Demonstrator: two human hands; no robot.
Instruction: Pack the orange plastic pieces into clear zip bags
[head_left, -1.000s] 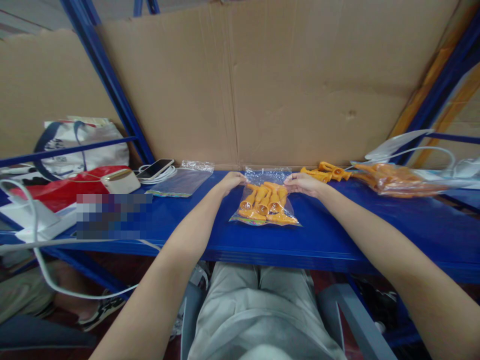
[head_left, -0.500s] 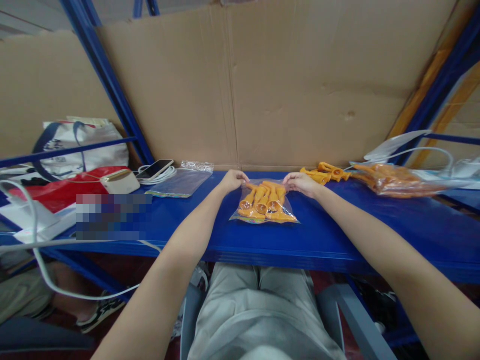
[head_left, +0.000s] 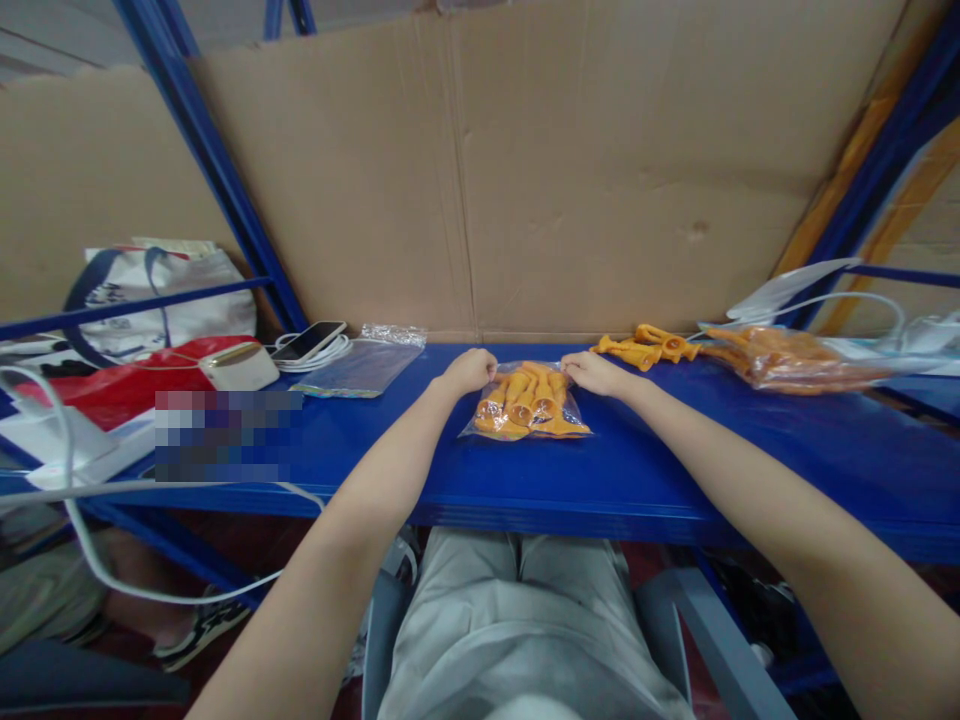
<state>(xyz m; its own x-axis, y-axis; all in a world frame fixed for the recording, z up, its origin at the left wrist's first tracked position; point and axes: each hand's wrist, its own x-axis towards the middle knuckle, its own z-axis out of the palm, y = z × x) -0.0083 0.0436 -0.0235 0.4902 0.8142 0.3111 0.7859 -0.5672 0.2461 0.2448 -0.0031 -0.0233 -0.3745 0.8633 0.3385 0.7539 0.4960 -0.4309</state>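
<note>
A clear plastic bag (head_left: 529,405) lies on the blue table (head_left: 645,480) in front of me. Through its film show several orange horn-shaped plastic pieces, their flared ends towards me. My left hand (head_left: 474,370) is closed on the bag's far left corner. At the far right corner, my right hand (head_left: 590,374) pinches the film in the same way. Just beyond the right hand lie several loose orange pieces (head_left: 649,347), outside the bag.
To the right rests another bag (head_left: 795,360) of orange pieces. An unfilled clear bag (head_left: 367,362), a phone (head_left: 311,341) on a coiled white cable, a red bag (head_left: 142,375) and a white tote (head_left: 172,290) are on the left. Cardboard (head_left: 600,180) stands behind.
Both hands have tightened from a looser hold into closed grips on the bag's far corners. The right hand has shifted slightly left, and the bag's near edge has moved slightly away from me.
</note>
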